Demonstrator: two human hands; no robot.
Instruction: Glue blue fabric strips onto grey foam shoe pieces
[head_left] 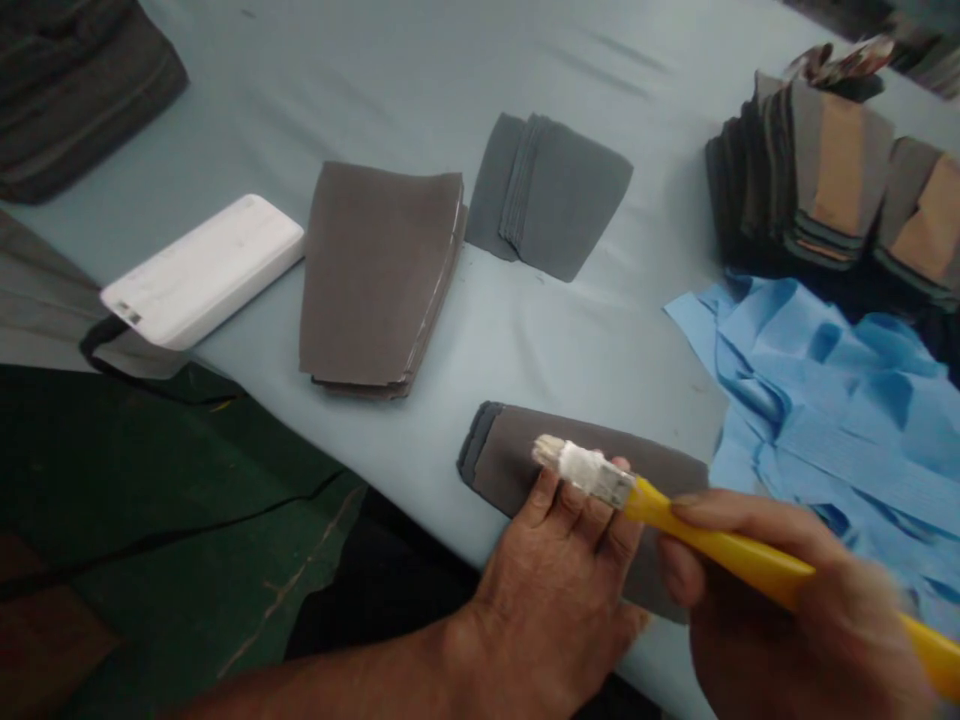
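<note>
I've got a brush (750, 570) with a yellow handle, its metal collar smeared with white and the bristles looking pale and clumped. It's slanted, bristles up-left, handle running off the lower right of my view. The tip is over a brown piece (514, 455); from here I can't tell if they touch. That piece is long and tapered, lying flat near the table (525, 330) edge, dark grey layers (474, 448) peeking out at its left end.
</note>
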